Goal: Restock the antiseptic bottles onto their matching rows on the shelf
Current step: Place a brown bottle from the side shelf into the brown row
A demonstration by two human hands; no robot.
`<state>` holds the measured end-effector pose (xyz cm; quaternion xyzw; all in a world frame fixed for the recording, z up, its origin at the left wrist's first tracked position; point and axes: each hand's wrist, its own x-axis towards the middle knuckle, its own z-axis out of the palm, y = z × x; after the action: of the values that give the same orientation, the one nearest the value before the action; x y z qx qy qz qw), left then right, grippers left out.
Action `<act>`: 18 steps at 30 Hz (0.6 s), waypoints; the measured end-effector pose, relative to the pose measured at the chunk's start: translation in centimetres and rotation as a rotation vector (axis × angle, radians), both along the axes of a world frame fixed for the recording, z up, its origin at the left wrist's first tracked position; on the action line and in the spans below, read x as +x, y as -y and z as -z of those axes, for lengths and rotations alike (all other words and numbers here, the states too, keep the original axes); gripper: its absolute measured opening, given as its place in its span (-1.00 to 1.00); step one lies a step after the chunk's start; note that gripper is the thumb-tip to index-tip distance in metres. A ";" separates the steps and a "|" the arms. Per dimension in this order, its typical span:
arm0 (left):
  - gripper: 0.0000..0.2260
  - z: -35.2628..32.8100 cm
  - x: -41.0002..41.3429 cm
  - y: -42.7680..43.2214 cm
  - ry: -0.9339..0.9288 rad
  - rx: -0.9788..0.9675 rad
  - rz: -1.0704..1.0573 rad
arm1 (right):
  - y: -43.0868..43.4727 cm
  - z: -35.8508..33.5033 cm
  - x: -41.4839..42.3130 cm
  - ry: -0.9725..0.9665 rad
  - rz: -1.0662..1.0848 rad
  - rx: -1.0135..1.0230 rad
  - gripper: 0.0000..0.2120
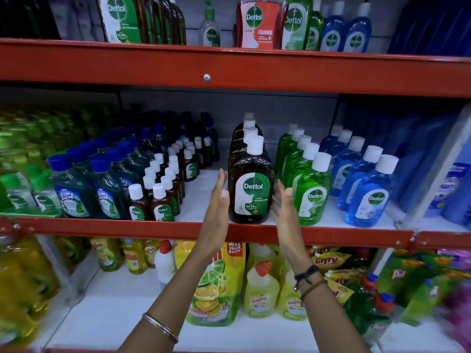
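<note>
Brown antiseptic bottle (251, 192), white cap, front of its own row on the middle shelf (331, 235), base near the red front lip. Left hand (216, 200) and right hand (283, 202): both flat and spread, one either side of the bottle, gripping nothing; whether the palms touch its sides cannot be told.

Risk: a nudge from either hand could tip this front bottle over the lip, or knock the green bottle (312, 197) just beside it on the right. Small brown bottles (160, 202) stand left across a bare gap.

Writing: "Dettol" and "99.99%" on the brown label; "Dettol" on the green bottle and the blue bottle (370, 197). Below: "Harpic", "Mega Value Pack".
</note>
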<state>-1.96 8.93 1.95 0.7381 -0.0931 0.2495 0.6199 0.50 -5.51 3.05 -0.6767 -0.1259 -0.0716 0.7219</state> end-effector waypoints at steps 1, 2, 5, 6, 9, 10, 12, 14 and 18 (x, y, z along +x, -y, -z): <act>-0.51 -0.1 0.0 0.1 -0.017 -0.004 0.011 | 0.1 -0.2 0.0 -0.015 -0.039 0.016 -0.13; -0.50 -0.1 0.1 0.1 -0.034 -0.003 0.015 | 0.2 -0.4 0.0 -0.028 -0.063 0.028 -0.14; -0.50 -0.3 0.1 -0.1 -0.062 -0.040 0.009 | 0.4 -0.7 -0.2 -0.035 -0.121 0.073 -0.18; -0.51 -0.4 0.0 -0.2 -0.066 -0.055 0.006 | 0.4 -0.7 -0.2 -0.031 -0.133 0.074 -0.19; -0.44 -0.6 -0.1 -0.3 -0.074 -0.071 0.016 | 0.2 -0.6 -0.3 -0.017 -0.129 0.077 -0.26; -0.41 -0.6 -0.2 -0.4 -0.073 -0.068 0.019 | 0.2 -0.6 -0.2 -0.015 -0.129 0.078 -0.27; -0.41 -0.6 -0.2 -0.4 -0.073 -0.068 0.024 | 0.3 -0.5 -0.1 -0.010 -0.134 0.081 -0.27; -0.42 -0.7 -0.1 -0.4 -0.077 -0.071 0.032 | 0.3 -0.4 -0.2 -0.002 -0.126 0.084 -0.29; -0.42 -0.6 0.0 -0.3 -0.089 -0.056 0.014 | 0.4 -0.5 -0.3 -0.001 -0.126 0.081 -0.32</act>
<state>-1.99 9.25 2.58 0.7302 -0.0635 0.2147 0.6455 0.18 -5.88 3.55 -0.6378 -0.1649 -0.0306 0.7517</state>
